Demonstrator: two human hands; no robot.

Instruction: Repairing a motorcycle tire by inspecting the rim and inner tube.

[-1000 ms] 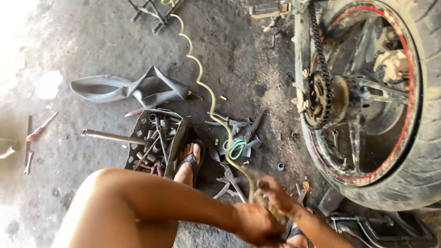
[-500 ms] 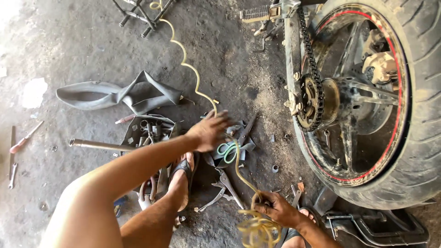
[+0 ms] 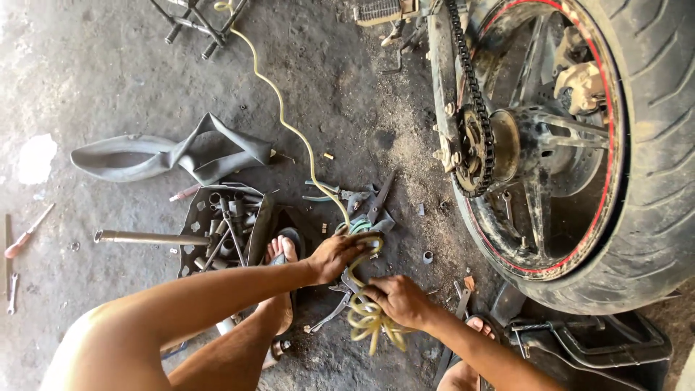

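Yellow springy air hose (image 3: 368, 316) bunches under my right hand (image 3: 398, 298), while my left hand (image 3: 334, 255) has pulled nearer, gripping its loop.

Glossy yellowish plastic hose (image 3: 365, 311), matt black rubber inner tube (image 3: 174, 153), greasy metal chain (image 3: 470, 87), rough dusty concrete floor (image 3: 87, 80).

Grimy concrete floor (image 3: 94, 72) everywhere, oil-stained and dusty, with harsh daylight washing out the far left edge. A motorcycle rear wheel (image 3: 579, 145) with a red rim stripe looms up and right of the grip. A limp inner tube (image 3: 166, 156) lies well off to the upper left.
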